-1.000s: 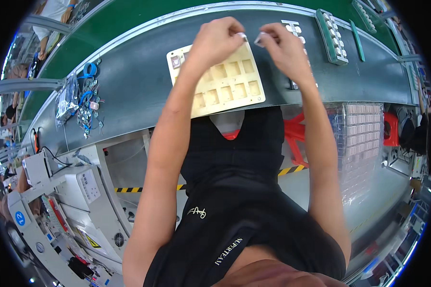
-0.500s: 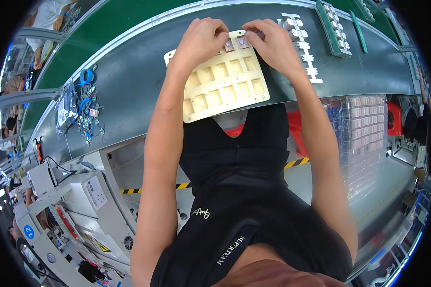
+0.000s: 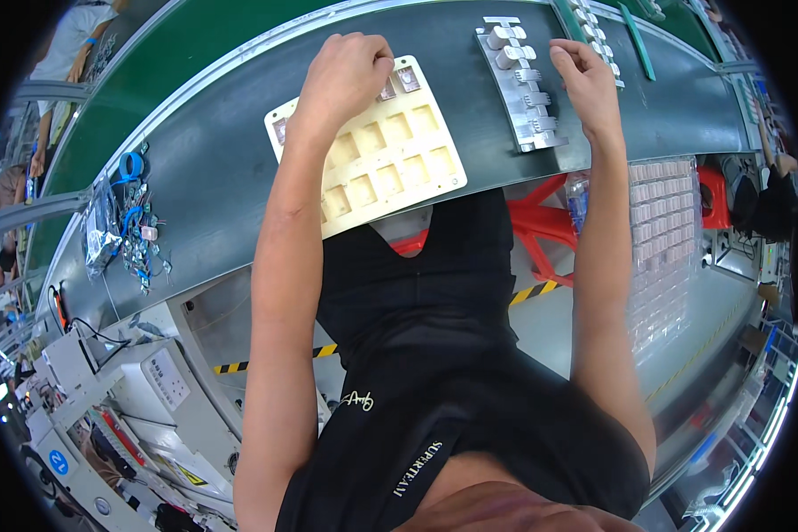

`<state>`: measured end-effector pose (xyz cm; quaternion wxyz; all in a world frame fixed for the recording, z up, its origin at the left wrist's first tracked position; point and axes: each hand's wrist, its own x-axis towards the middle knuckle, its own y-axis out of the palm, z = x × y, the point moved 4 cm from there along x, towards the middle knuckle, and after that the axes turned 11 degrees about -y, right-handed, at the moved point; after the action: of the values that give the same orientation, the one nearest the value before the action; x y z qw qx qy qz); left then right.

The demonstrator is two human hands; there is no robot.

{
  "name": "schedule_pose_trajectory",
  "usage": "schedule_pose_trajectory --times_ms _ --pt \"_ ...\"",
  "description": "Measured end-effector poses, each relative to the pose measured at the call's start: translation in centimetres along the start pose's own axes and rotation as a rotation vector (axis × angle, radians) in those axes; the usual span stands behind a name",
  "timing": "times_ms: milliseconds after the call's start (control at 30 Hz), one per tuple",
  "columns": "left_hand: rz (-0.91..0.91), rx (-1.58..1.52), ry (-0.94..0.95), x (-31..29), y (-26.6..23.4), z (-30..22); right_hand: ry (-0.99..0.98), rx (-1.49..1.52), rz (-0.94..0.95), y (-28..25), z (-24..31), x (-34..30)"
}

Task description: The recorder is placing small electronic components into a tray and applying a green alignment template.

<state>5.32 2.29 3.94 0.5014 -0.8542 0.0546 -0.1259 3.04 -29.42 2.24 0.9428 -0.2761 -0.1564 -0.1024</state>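
My left hand (image 3: 350, 75) rests over the far side of a cream tray (image 3: 344, 206) with rows of square pockets. Its fingers are curled inward, and whatever they may hold is hidden beneath them. Small pinkish-white parts (image 3: 407, 80) sit in pockets of the far row, beside my left fingertips. Away from the tray, my right hand (image 3: 589, 87) hovers just right of a metal fixture (image 3: 517, 124). Its fingers are bent with thumb and index apart, and no object shows between them. White blocky pieces (image 3: 509, 57) stand on the fixture's far end.
Further right lies a green strip fixture (image 3: 569, 19) with white pieces. Wires with small boards (image 3: 146, 226) and blue tape (image 3: 131, 165) lie at the left. Clear plastic trays of pale parts (image 3: 661, 213) stand below the bench edge, near a red stool (image 3: 541, 222).
My right hand has left the tray and moved right to the metal fixture. My left hand stays at the tray's far row. The whole view has shifted a little.
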Motion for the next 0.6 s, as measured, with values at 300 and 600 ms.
schedule_pose_trajectory --times_ms 300,600 --pt "0.015 -0.11 -0.003 -0.8 0.0 0.5 0.009 0.067 0.054 1.3 -1.0 0.5" --pt "0.082 -0.158 -0.026 -1.3 -0.7 1.2 0.022 0.058 0.043 0.9 -0.9 0.3"
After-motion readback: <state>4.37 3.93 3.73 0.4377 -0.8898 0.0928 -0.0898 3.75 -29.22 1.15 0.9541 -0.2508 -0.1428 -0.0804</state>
